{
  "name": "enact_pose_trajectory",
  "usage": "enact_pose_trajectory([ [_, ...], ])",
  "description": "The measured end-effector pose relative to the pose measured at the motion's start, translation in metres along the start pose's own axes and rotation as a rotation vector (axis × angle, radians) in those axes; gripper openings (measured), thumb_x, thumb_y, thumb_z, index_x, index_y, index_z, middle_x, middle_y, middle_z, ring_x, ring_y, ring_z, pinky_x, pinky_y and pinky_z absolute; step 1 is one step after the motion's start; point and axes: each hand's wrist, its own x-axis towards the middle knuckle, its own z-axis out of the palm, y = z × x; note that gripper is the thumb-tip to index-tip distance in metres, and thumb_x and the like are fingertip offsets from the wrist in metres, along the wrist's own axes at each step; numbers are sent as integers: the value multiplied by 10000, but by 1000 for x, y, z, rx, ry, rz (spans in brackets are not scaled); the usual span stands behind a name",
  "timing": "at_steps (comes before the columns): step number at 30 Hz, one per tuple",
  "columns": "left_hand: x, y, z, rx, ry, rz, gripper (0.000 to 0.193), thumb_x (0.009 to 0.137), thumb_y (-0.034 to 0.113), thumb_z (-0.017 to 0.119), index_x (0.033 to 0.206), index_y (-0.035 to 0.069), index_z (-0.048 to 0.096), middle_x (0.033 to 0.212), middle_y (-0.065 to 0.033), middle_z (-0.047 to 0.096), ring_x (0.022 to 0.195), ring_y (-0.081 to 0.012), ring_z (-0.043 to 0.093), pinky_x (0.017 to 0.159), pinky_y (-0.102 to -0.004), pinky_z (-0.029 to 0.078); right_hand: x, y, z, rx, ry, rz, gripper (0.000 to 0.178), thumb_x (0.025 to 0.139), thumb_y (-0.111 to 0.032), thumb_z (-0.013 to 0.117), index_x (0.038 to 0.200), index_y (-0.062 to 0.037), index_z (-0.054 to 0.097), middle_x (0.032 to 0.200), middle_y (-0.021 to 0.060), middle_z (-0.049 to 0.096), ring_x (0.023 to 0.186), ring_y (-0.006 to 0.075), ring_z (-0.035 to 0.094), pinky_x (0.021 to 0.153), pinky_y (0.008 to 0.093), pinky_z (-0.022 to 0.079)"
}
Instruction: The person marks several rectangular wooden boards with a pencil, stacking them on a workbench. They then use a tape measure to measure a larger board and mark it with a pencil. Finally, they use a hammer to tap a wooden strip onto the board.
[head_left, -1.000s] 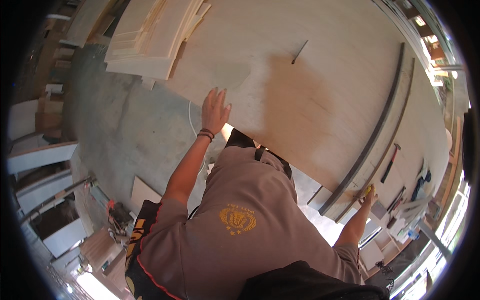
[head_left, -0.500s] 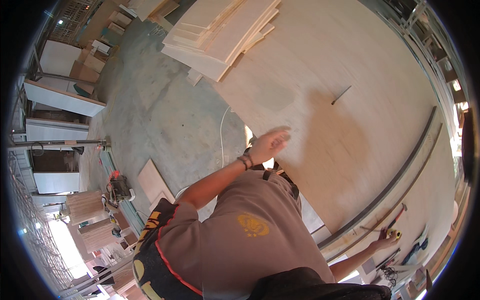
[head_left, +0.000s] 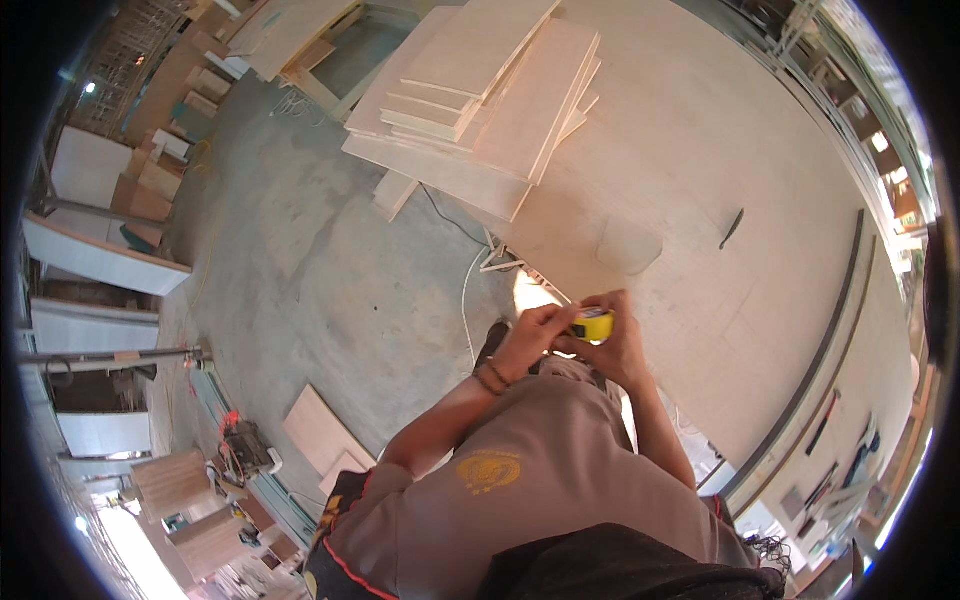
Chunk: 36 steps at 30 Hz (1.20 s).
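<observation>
Yellow and compact, a tape measure (head_left: 593,325) sits between a worker's two bare hands, just off the near edge of a broad, pale wooden bench (head_left: 700,120). The right hand (head_left: 622,345) has its grip curled around the case from the right side. The left hand (head_left: 530,342), a dark bracelet (head_left: 492,375) at its wrist, meets the case from the left, fingertips drawn together; whether that grip pinches any part of it cannot be told.

Pale wooden panels (head_left: 480,100) lie in an uneven stack at the bench's left end, some jutting past its edge. Out on the bench top, well apart from the hands, rests a slim dark tool (head_left: 732,228). Toward the right end, a long dark bar (head_left: 822,355) runs across the bench, with a hammer (head_left: 822,422) lying beyond it.

Left of the worker, a white cable (head_left: 466,310) curves over the grey concrete floor (head_left: 300,280), where a pale board (head_left: 325,430) also lies.
</observation>
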Motion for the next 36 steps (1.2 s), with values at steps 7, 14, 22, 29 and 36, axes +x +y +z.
enact_pose_trajectory([
  [7,-42,61,-117,121,66,-57,295,978,325,677,989,37,617,869,-7,658,760,-56,634,687,-217,545,57,-61,82,-428,-442,-14,493,798,-429,782,970,-57,506,906,141,663,842,349,657,694,461,498],
  [14,14,144,-204,376,-304,126,220,1009,260,623,1021,44,586,924,-34,670,852,-123,694,768,-294,593,94,-72,108,-311,-309,22,562,772,-326,780,1244,-110,564,1038,148,677,975,352,656,824,447,520],
  [22,125,377,-322,147,222,535,201,995,269,645,1000,71,616,851,-31,672,695,-110,668,672,-276,592,144,-53,102,-360,-189,70,621,790,-385,712,1343,-172,528,1037,138,636,971,362,631,814,460,511],
  [29,262,496,-387,51,365,693,336,906,337,767,1001,43,634,826,-14,647,665,-92,607,550,-235,492,155,-57,132,-322,-139,328,699,722,-368,834,1300,-112,536,1101,160,634,912,365,648,783,430,523],
  [36,418,521,-318,361,221,651,470,920,382,732,1187,11,622,1009,-97,705,876,-167,687,733,-306,573,160,-71,179,-160,258,595,641,692,-393,868,1166,-41,617,988,127,678,912,290,679,779,390,545],
])
